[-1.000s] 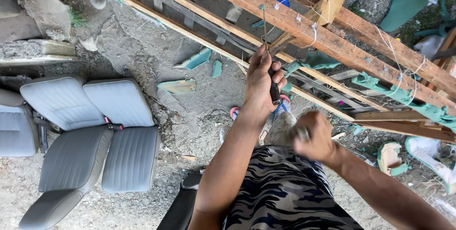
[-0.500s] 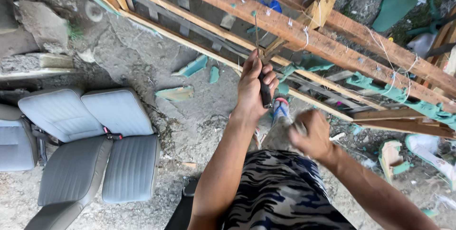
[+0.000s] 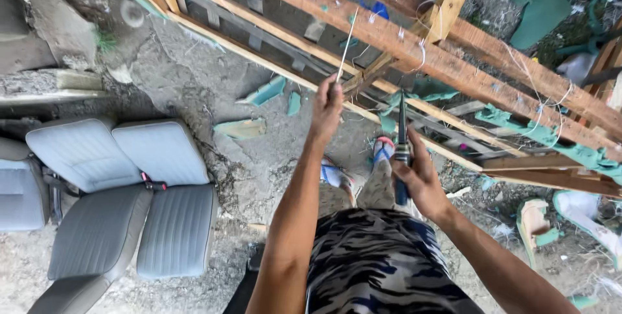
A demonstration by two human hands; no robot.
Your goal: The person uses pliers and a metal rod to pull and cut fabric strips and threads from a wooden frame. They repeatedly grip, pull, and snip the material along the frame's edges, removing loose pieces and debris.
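Observation:
A bare wooden frame (image 3: 414,48) with loose strings and green fabric scraps crosses the upper part of the head view. My left hand (image 3: 326,108) is raised in front of it and pinches a thin pale cord (image 3: 346,43) that runs taut up to the frame. My right hand (image 3: 418,178) grips a dark-handled tool (image 3: 402,149), a knife or screwdriver, whose tip points up at the frame's beam. My camouflage shorts and sandalled feet (image 3: 382,151) show below.
Grey car seats (image 3: 123,184) lie on the rough concrete ground at left. Green foam and fabric pieces (image 3: 262,93) are scattered under the frame. Concrete blocks (image 3: 52,48) sit at upper left; more debris (image 3: 538,223) lies at right.
My left hand let go of the dark tool and now pulls a cord upward. My right hand, blurred and moving before, now holds the tool up toward the frame.

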